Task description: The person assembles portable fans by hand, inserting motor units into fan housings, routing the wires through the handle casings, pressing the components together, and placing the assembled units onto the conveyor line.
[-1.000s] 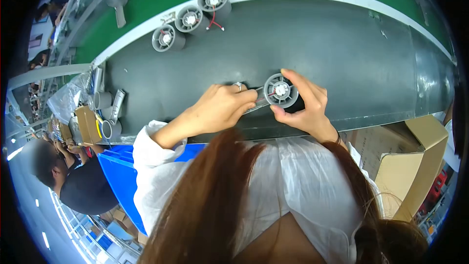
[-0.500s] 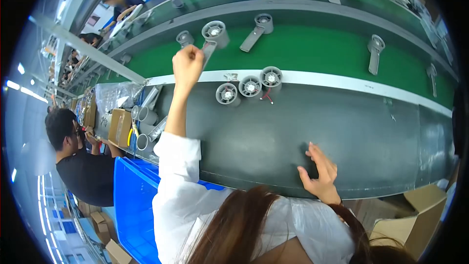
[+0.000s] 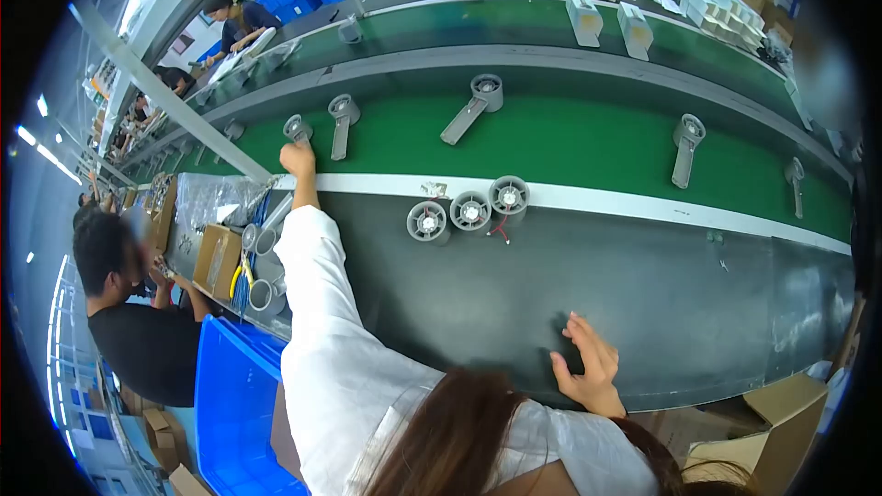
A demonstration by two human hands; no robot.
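My left hand (image 3: 298, 158) reaches out to the far left, closed around the handle end of a grey handheld fan (image 3: 296, 129) over the green belt. The fan's round head shows above my fingers; its handle is mostly hidden. Just right of it lies another handheld fan (image 3: 342, 124). My right hand (image 3: 590, 365) hovers over or rests on the dark bench (image 3: 570, 285), fingers spread and holding nothing. Three round grey fan units, a left one (image 3: 427, 221), a middle one (image 3: 470, 210) and a right one (image 3: 509, 197) with red wires, stand at the bench's back edge.
More handheld fans lie along the green belt (image 3: 588, 142). To the left are a blue bin (image 3: 230, 404), a cardboard box (image 3: 217, 260), yellow-handled pliers (image 3: 237, 277) and a co-worker in black (image 3: 147, 349). A metal post (image 3: 170, 92) slants near my left hand.
My left hand has carried the handheld fan leftward along the belt, past another fan. My right hand keeps about the same pose. The view has tilted up slightly.
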